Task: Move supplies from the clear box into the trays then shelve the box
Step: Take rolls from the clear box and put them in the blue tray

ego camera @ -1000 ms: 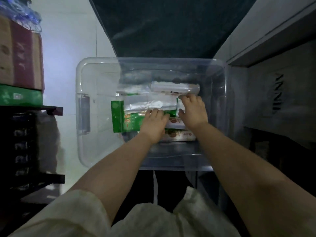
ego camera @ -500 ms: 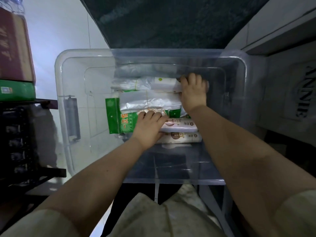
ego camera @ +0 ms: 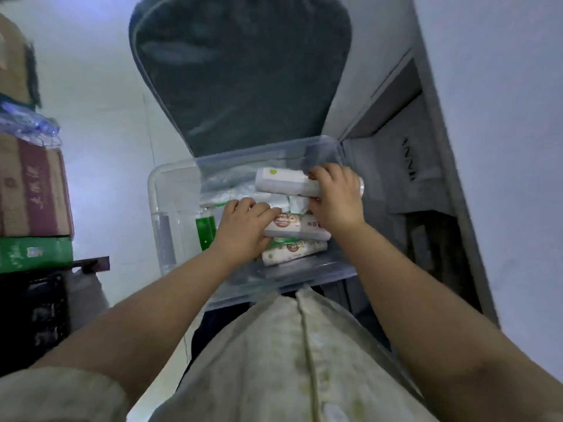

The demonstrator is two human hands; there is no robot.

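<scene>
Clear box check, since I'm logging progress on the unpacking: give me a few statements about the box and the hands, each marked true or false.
1. Both hands are inside the clear box. True.
2. The right hand grips a white pack at the far end. True.
3. The box is already emptied. False: several packs remain, including a green packet.
4. The left hand holds the box's rim. False: it rests on the packs inside.
5. The box has a lid on. False: it is open on top.

Bare forearms run back from the fingers (ego camera: 262, 208) to short pale cream sleeves (ego camera: 61, 394); the matching shirt (ego camera: 298, 354) has faint yellowish specks.
</scene>
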